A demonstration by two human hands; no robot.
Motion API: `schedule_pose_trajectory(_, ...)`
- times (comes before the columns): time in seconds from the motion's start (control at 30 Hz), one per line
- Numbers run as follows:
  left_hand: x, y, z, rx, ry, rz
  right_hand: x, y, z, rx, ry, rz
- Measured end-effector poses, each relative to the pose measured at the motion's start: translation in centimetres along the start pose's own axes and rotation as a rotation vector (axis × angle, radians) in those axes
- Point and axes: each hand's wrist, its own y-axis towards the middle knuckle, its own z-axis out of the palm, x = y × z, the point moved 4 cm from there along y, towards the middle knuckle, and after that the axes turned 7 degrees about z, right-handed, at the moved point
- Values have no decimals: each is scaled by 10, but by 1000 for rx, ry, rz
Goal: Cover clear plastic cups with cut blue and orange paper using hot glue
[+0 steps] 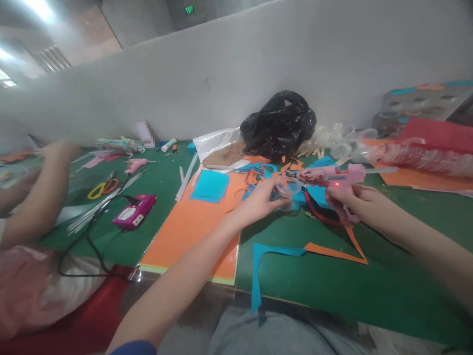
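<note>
My right hand (349, 197) is wrapped round the handle of a pink hot glue gun (332, 175). A clear glue stick (380, 170) pokes out of its back end, and a small red light glows on its side. The gun's front end points left, close to the rim of a small clear plastic cup (288, 187). My left hand (264, 197) grips that cup from its left side. Under and behind both hands lie blue and orange paper scraps (258, 175). Whether glue is on the cup cannot be made out.
Orange sheets (192, 227) with blue squares (210, 186) lie left of centre. A black plastic bag (281, 125) stands behind. Stacked clear cups (414, 157) are at right. A purple power box (133, 212) with a black cable and scissors (103, 188) lie left, near another person's arm (55, 182).
</note>
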Motion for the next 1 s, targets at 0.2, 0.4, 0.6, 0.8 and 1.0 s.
schedule_pose_trajectory(0.2, 2, 0, 1, -1, -1, 4, 4, -5, 0, -19, 4, -16)
schedule_pose_trajectory(0.4, 2, 0, 1, 11, 23, 19, 0, 2, 0, 26, -22, 0)
schedule_pose_trajectory(0.6, 2, 0, 1, 22, 41, 4, -4, 3, -1, 47, -40, -8)
schedule_pose_trajectory(0.8, 3, 0, 1, 15, 46, 18, -3, 2, -1, 68, -52, -3)
schedule_pose_trajectory(1.0, 2, 1, 1, 25, 67, -15, 1, 1, -1, 39, -72, 15)
